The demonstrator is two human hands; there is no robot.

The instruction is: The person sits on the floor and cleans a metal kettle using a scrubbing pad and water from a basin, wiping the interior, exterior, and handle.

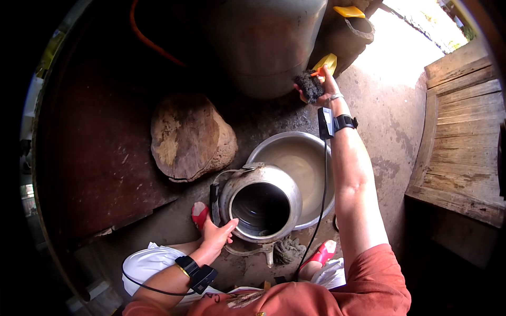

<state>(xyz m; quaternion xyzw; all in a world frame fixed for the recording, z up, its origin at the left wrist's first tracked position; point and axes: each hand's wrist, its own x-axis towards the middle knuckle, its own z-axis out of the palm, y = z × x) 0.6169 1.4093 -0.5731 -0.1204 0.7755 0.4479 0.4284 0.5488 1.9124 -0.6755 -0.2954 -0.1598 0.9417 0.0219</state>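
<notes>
My left hand grips the rim and side of a metal kettle whose wide dark mouth faces up. The kettle has a handle with a black grip on its left and a spout at its lower side. It overlaps a wide metal basin holding cloudy liquid. My right hand reaches far forward, holding a black scouring pad. A yellow container and a small orange piece are at its fingers; whether they are held is unclear. A grey rag lies below the kettle.
A wooden stump stands ahead on the left. A large metal drum stands at the top, beside a rough round vessel with a yellow item. A wooden panel is at the right. A cable hangs across the basin.
</notes>
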